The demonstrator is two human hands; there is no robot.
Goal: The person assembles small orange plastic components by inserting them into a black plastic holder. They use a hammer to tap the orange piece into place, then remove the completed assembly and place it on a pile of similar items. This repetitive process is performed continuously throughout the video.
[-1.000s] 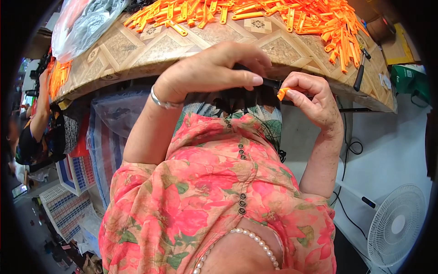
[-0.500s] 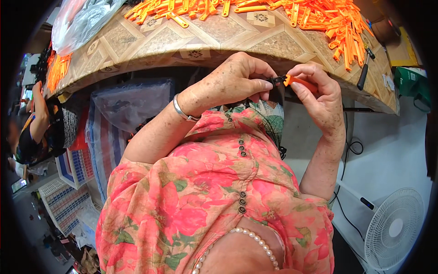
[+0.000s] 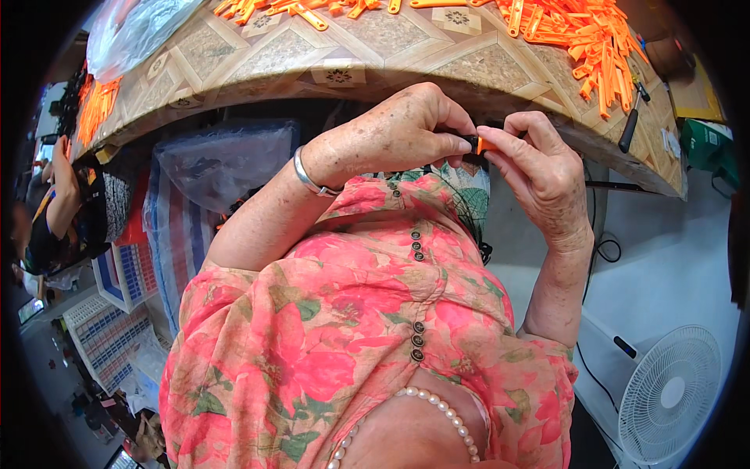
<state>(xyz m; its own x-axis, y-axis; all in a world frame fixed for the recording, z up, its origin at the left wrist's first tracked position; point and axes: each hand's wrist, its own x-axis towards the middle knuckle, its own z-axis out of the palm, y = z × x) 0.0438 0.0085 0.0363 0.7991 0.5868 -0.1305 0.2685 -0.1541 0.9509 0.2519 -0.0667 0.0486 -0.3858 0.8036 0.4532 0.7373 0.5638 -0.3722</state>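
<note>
"Orange part: held where?"
"Between both hands, near the table, pinched by the right hand."
"And by the left hand?"
"Gripping a black piece, apparently; mostly hidden. Beyond, heaped orange handles."

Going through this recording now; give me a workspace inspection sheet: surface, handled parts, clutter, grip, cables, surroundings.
Surface: patterned table, edge bent by the lens.
Handled parts: orange piece close against a black piece; whether joined, cannot tell.
Clutter: heaped orange parts, plastic bag at left, black-handled tool at right.
Grip: left hand pinches the black piece; right hand pinches the orange one.
Cables: dark cord, looped, right of the person.
Surroundings: white fan lower right; another person at left.
</note>
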